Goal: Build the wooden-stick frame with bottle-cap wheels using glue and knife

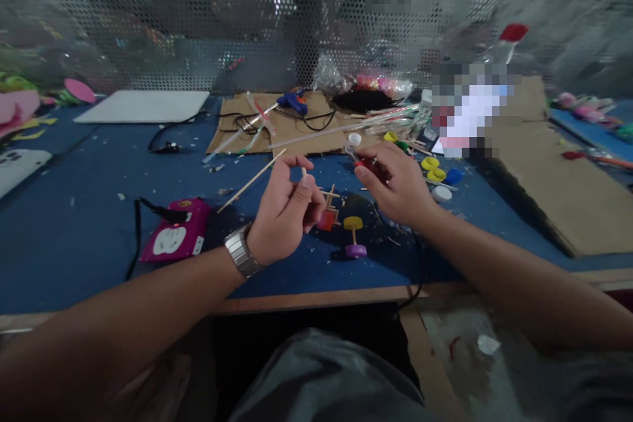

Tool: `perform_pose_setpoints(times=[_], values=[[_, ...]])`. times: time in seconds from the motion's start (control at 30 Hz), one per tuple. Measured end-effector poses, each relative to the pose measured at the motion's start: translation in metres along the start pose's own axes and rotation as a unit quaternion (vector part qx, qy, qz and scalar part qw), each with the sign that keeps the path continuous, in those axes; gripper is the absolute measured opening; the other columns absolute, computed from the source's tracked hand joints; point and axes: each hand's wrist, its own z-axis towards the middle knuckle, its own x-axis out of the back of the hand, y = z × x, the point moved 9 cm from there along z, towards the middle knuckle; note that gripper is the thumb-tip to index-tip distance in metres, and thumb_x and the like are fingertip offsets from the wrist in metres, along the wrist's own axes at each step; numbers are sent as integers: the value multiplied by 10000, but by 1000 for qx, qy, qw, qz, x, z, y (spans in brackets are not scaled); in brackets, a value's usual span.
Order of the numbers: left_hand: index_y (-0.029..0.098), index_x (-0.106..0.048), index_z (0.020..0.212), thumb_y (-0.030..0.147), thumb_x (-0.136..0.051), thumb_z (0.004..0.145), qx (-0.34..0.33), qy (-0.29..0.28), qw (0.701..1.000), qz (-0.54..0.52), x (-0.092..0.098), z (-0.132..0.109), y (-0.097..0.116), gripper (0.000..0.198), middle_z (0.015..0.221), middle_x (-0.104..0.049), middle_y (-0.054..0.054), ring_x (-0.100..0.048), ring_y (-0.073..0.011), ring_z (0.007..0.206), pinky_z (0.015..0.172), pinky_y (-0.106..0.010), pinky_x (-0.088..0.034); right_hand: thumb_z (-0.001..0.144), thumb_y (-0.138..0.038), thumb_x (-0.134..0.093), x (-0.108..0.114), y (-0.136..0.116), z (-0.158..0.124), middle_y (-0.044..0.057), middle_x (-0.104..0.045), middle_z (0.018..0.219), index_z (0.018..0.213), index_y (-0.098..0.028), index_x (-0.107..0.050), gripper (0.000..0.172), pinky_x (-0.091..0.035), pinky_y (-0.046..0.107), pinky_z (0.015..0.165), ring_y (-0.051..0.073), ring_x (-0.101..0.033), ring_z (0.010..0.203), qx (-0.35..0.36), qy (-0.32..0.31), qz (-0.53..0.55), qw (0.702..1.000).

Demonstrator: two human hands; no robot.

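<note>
A: whats in the grip?
B: left hand (287, 204) has a short stick (304, 173) pinched tight, right hand (395, 178)'s curled round something red (364, 164), can't tell what. Both over the tabletop (84, 211), towards its front edge.
A: risks?
B: wheel pair (354, 236) sits near that edge, a dropped wrist could probably knock it off.

You could read no text, brand, number or sign anywhere on the desk (93, 211), the white label (169, 241) on the magenta box (198, 219) being too blurred to make out.
</note>
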Motion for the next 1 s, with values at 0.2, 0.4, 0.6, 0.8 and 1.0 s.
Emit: perform_pose_setpoints(times=[0.2,0.4,0.6,0.8,1.0], values=[[264,-442,1087,564,-566,1130,-63,46,996,33,16,9,12,327,647,-658,69,-527,-104,469,451,-215,-430,1027,-433,-654,-20,12,0,135,-790,1148,1192,-169,-740,322,-530,379,851,261,-715,974,-69,-127,-68,987],[197,-612,1034,472,-675,1088,-102,79,986,102,24,11,18,287,1075,-751,-82,-742,-146,783,726,-310,-597,977,-349,-710,-30,16,-4,125,-827,1166,1293,-190,-749,356,-517,370,804,269,-746,951,-97,-212,-113,966],[190,-798,994,342,-826,968,-127,89,972,175,29,9,23,157,999,-721,-69,-672,-182,903,834,-333,-557,962,-369,-721,-35,20,-12,137,-831,1157,1380,-203,-720,449,-518,383,764,310,-763,951,-109,-248,-143,952],[186,-818,1028,350,-821,984,-104,72,976,180,25,5,22,170,973,-817,-89,-743,-195,857,791,-335,-610,1051,-454,-646,-31,10,-8,156,-798,1212,1391,-185,-718,440,-583,430,858,290,-752,984,-73,-225,-105,966],[197,-860,971,344,-861,957,-108,23,978,177,13,3,22,148,951,-853,-102,-785,-209,839,755,-337,-651,1074,-420,-679,-12,-35,-5,142,-803,1214,1298,-184,-730,329,-614,433,1017,259,-745,1162,110,-72,73,989]])
